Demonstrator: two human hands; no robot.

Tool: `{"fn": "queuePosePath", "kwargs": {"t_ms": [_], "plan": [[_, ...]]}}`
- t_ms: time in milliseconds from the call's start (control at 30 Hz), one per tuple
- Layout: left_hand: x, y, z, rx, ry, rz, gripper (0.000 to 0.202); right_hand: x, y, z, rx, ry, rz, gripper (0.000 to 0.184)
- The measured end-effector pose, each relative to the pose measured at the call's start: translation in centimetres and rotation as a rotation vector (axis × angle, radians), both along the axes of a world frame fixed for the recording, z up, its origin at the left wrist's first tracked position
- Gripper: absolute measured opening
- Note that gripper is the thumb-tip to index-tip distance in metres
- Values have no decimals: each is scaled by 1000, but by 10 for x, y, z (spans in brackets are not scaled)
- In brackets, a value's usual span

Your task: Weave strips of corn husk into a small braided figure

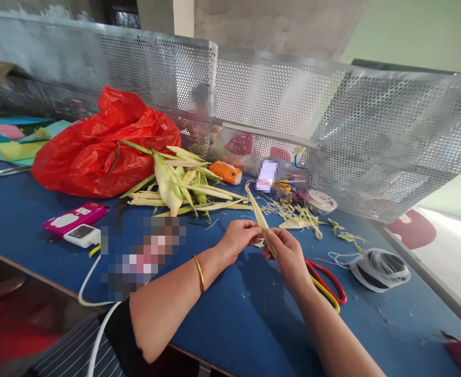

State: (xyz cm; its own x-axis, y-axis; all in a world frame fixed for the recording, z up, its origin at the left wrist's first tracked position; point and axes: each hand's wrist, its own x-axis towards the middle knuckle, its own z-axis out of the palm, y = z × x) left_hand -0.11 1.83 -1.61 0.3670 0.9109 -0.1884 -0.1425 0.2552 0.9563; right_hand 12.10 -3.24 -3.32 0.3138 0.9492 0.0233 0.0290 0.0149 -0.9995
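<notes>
Both my hands pinch one pale yellow leaf strip (pixel 258 212) above the blue table (pixel 230 314). My left hand (pixel 238 238), a gold bangle on its wrist, is closed on the strip's middle. My right hand (pixel 287 254) is closed on its lower end, and the strip rises up and to the left from my fingers. A pile of green and yellow leaves (pixel 179 183) lies behind my left hand. Red and yellow handled scissors (pixel 328 285) lie on the table just right of my right hand.
A red plastic bag (pixel 97 146) sits at the back left. Leaf scraps (pixel 304 217), a roll of white cord (pixel 379 267), an orange tool (pixel 226 172), a pink device (pixel 75 215) and a white charger (pixel 81 235) lie around. A perforated metal screen (pixel 332 115) walls the table's far side.
</notes>
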Motion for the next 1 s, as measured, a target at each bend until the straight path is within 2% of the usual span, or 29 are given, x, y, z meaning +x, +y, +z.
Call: {"fn": "queuePosePath", "kwargs": {"t_ms": [133, 267, 433, 533, 633, 767, 1000], "plan": [[2, -2, -1, 127, 7, -40, 8, 5, 2, -3, 18, -173, -10, 41], [2, -2, 0, 164, 35, -55, 15, 11, 2, -2, -4, -320, -18, 38], [2, -4, 3, 161, 59, -76, 20, 13, -1, 5, 8, -837, -187, 25], [1, -5, 6, 98, 43, -62, 12, 10, -3, 5, -5, -973, -206, 22], [1, -5, 6, 28, 10, 9, 17, 5, -4, 3, 15, -998, -142, 23], [3, -1, 1, -9, -54, 93, 6, 3, -5, 2, 61, -961, -71, 31], [2, 0, 1, -10, -124, 85, 8, 14, -6, 7, 35, -832, -112, 36]]}}
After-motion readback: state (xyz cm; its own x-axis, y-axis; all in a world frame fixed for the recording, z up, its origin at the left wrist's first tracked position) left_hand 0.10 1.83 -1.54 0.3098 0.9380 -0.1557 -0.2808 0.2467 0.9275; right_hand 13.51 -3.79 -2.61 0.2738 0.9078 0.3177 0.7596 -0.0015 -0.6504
